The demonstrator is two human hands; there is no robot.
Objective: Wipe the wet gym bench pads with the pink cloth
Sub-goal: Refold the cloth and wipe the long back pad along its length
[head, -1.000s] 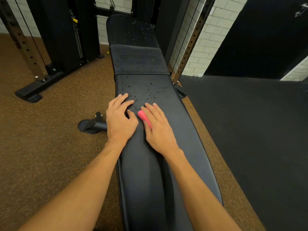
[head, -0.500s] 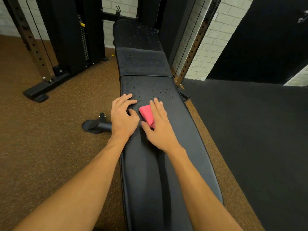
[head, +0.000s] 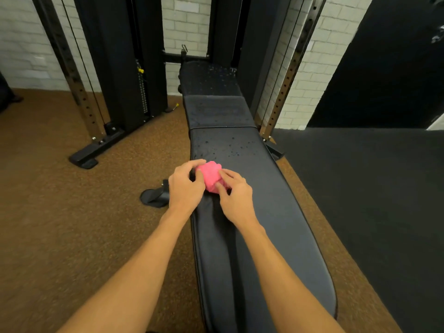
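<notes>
Both hands meet over the long near pad (head: 252,236) of a black gym bench, pinching a bunched pink cloth (head: 211,177) between them. The left hand (head: 186,186) curls its fingers round the cloth's left and far edge, thumb pressed to its side; the right hand (head: 236,197) grips the near right part with bent fingers and thumb. The cloth is crumpled into a soft, lumpy ball and sits at the pad's left half, whether touching the surface I cannot tell.

Smooth, slightly glossy vinyl covers the near pad, which is rounded at its near end; water beads dot its far stretch. Beyond a seam lies a shorter rectangular middle pad (head: 219,111), and farther still a far pad (head: 211,78) speckled with droplets. Left of the bench, a round black foot (head: 153,197) rests on grainy brown rubber flooring (head: 72,224). Perforated steel uprights (head: 283,90) stand before a pale brick wall (head: 185,25).
</notes>
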